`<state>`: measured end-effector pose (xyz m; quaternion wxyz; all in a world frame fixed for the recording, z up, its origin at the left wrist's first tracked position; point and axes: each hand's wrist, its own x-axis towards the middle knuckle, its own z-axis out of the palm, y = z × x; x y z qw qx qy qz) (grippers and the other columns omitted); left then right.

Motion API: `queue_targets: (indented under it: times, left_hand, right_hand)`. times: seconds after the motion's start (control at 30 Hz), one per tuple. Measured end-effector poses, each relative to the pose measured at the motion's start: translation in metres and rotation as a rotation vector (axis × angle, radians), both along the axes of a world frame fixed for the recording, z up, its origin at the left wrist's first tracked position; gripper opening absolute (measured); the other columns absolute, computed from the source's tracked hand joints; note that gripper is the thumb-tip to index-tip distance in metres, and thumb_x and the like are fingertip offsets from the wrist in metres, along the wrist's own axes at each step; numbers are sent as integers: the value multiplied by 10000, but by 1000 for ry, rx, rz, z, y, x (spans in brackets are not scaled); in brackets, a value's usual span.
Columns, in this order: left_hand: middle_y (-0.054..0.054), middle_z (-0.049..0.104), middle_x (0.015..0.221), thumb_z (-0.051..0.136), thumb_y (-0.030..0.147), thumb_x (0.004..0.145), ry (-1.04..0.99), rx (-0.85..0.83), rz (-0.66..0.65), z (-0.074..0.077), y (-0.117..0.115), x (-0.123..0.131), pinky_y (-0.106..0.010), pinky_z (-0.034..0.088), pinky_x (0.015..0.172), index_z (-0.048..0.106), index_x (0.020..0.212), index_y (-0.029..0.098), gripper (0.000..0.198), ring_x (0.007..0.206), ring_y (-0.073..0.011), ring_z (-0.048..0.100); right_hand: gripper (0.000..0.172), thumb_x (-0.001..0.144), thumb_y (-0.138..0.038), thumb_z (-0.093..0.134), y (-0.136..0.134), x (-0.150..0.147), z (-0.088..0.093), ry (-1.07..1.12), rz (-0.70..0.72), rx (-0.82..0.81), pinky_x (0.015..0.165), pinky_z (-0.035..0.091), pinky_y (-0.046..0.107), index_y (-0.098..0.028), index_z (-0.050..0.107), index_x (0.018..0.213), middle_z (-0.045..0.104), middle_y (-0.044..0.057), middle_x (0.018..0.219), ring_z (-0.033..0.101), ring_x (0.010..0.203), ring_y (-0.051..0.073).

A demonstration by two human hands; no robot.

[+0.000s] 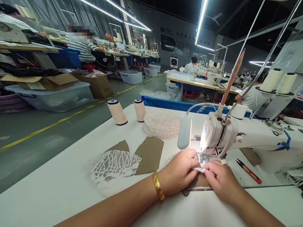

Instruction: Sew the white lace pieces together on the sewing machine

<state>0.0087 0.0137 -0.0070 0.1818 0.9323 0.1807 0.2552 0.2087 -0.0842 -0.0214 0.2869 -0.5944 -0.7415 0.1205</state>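
Both of my hands are at the needle area of a white sewing machine [220, 132]. My left hand [181, 170], with a gold bracelet at its wrist, is closed on the left end of a small piece of white lace [199, 169]. My right hand [219, 178] pinches the same lace from the right, close to the presser foot. Most of the lace is hidden by my fingers. Left of my hands, white lace [111, 167] lies over brown card pieces [150, 154]. Behind these sits a pile of pale lace [163, 124].
Two peach thread cones [117, 112] stand at the table's back left. Red-handled thread snips [248, 171] lie right of my right hand. A grey lamp [184, 132] hangs beside the machine head. Other people work at machines beyond, and plastic bins [131, 77] stand on the floor.
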Motion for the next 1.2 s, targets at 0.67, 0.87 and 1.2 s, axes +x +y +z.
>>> queue_targets:
  times: [0.67,0.87,1.2]
  left_hand:
    - [-9,738,856,605,112,962,-14,281,-68,-2,-11,-6,-386,413,824,677,767,185,220,758,-183,599]
    - [-21,728,865,596,101,968,-24,285,-90,-4,-11,-7,-375,448,848,732,896,202,183,803,-192,620]
    - [-46,734,889,559,65,954,17,290,-97,-9,-16,-7,-402,455,874,728,941,196,214,800,-211,628]
  right_hand:
    - [278,1009,-111,429,-6,5,-9,-303,62,272,646,379,321,-213,646,1147,678,33,813,632,733,224]
    - [297,967,-80,451,-8,6,-8,-321,84,266,637,374,317,-229,663,1111,656,27,812,609,726,221]
    - [326,946,-50,443,-10,7,-7,-347,98,286,649,383,320,-223,658,1119,653,24,805,591,721,221]
